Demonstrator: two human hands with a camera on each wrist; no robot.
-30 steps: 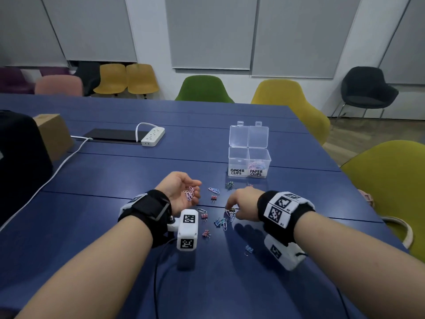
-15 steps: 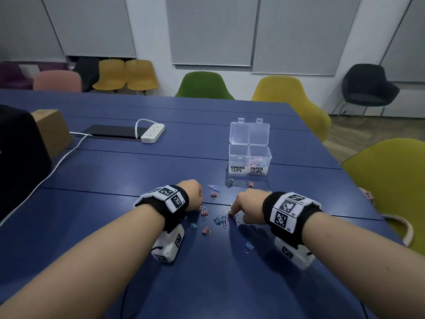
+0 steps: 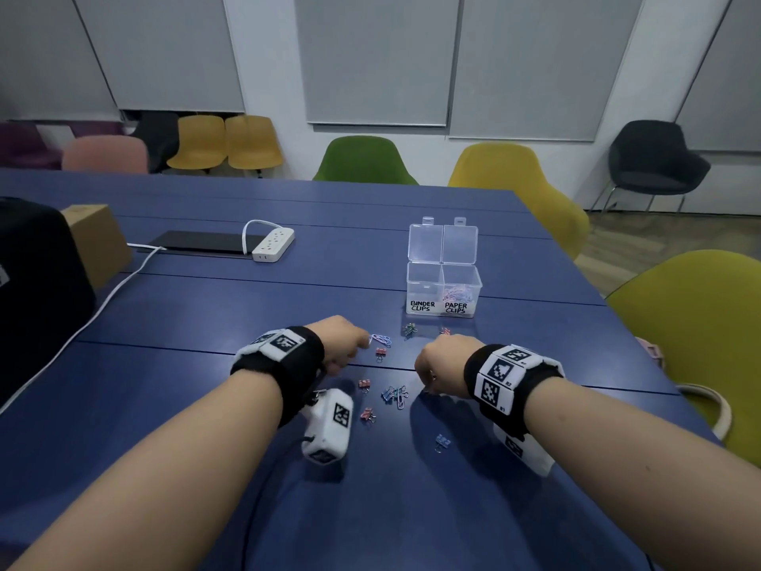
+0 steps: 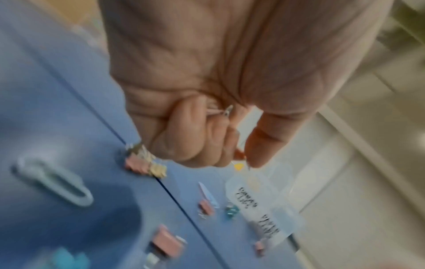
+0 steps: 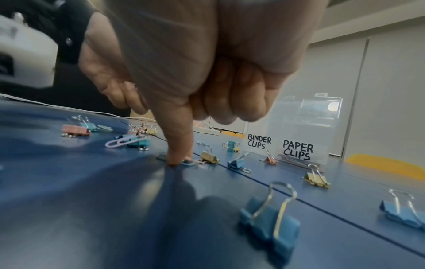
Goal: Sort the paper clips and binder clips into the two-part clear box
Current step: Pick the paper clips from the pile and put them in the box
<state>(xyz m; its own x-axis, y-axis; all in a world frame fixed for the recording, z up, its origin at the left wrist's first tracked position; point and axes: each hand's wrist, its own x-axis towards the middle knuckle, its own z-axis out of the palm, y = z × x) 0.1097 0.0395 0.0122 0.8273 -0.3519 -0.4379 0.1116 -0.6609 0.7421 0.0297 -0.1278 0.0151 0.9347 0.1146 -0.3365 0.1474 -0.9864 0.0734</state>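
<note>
the clear box (image 3: pixel 444 282) is placed on the blue table (image 3: pixel 206 405), beyond both hands, with its two lids stood open; paper clips (image 3: pixel 457 291) are seen in the part labelled "paper clips", while it cannot be told if anything lies in the part labelled "binder clips". the left hand (image 3: pixel 339 344) is held low over the table, its fingers (image 4: pixel 195 138) curled into a fist around some clips, of which only a bit of wire is seen between the fingers. the right hand (image 3: pixel 442 364) is also curled, but one finger is stretched down and its tip is pressed on a blue paper clip (image 5: pixel 187 162) that lies flat on the table. loose binder clips are scattered between and around the hands, among them a blue binder clip (image 5: pixel 270 223) close to the right wrist and a yellow binder clip (image 5: pixel 209 157) just beside the pressed finger. a white power strip (image 3: pixel 273 244) is laid far to the left.
</note>
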